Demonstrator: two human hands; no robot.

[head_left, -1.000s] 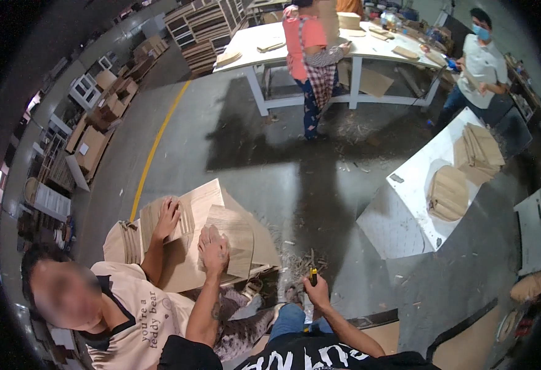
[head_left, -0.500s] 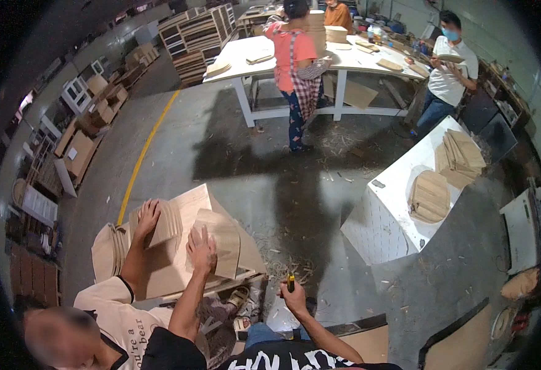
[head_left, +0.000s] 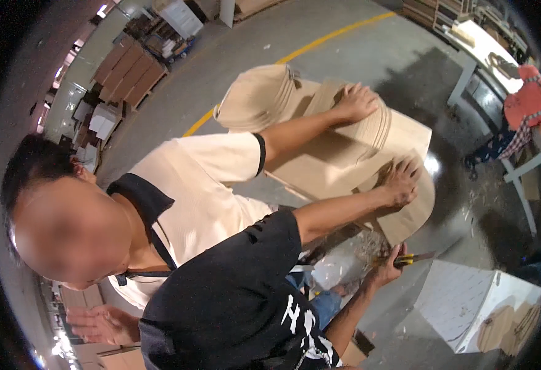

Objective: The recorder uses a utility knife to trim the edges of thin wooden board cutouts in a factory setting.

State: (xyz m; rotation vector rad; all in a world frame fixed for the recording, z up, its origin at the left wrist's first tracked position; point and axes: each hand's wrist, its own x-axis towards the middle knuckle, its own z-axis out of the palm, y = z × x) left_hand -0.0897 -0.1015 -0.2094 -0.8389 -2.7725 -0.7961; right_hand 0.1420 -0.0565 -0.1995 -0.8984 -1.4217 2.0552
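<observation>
My left hand (head_left: 400,183) lies on a thin wooden panel (head_left: 413,216) with a rounded edge, fingers spread and slightly bent. In my right hand (head_left: 389,269), just below the panel's near edge, is a yellow-and-black utility knife (head_left: 406,259), its blade pointing right, apart from the wood. The panel rests on a pale wooden work surface (head_left: 411,128). Beside it, a co-worker's hand (head_left: 358,105) presses on a stack of curved wooden panels (head_left: 378,132). Another stack of rounded panels (head_left: 255,89) stands farther left on the same surface.
Close on my left is the co-worker in a cream shirt (head_left: 212,163); a raised hand (head_left: 104,325) shows lower left. A white box-like stand (head_left: 461,302) bears wooden pieces at lower right. A person in red (head_left: 532,102) stands by a white table (head_left: 461,80).
My view has swung left and tilted, so the co-worker fills more of it. Both my hands appear farther right. The left stays on the panel; the right still holds the knife.
</observation>
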